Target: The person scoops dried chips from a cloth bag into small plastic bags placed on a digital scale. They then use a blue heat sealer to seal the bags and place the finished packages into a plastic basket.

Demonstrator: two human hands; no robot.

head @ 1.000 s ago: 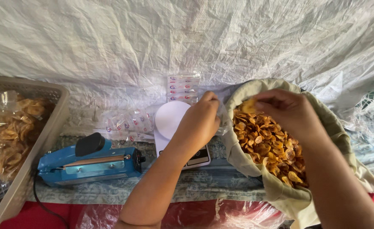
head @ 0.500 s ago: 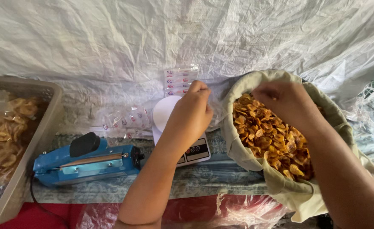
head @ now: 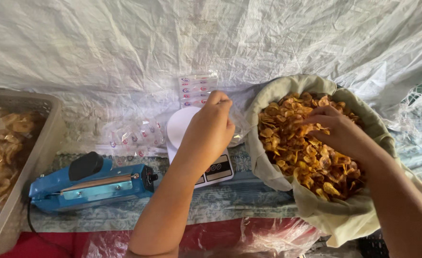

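Near left, blue sealer point(head: 89, 184). Left hand point(head: 210, 131) above white scale point(head: 191, 143), fingers pinched on clear bag point(head: 237, 125). Right hand point(head: 342, 134) in chips point(head: 301, 138) in cloth sack point(head: 278, 91), fingers curled around chips. Far left, basket point(head: 38, 143).

Fried chips point(head: 311, 143): golden-yellow to brown, thin, curled slices, heaped loose in a cloth-lined basket point(head: 273, 157) at the right; the heap fills it almost to the rim. Cloth: pale beige-green, folded outward over the rim. Clear plastic bag point(head: 237, 126): small, thin, transparent, crumpled, held upright and open just left of the basket, above a white kitchen scale point(head: 184, 129); contents cannot be made out.
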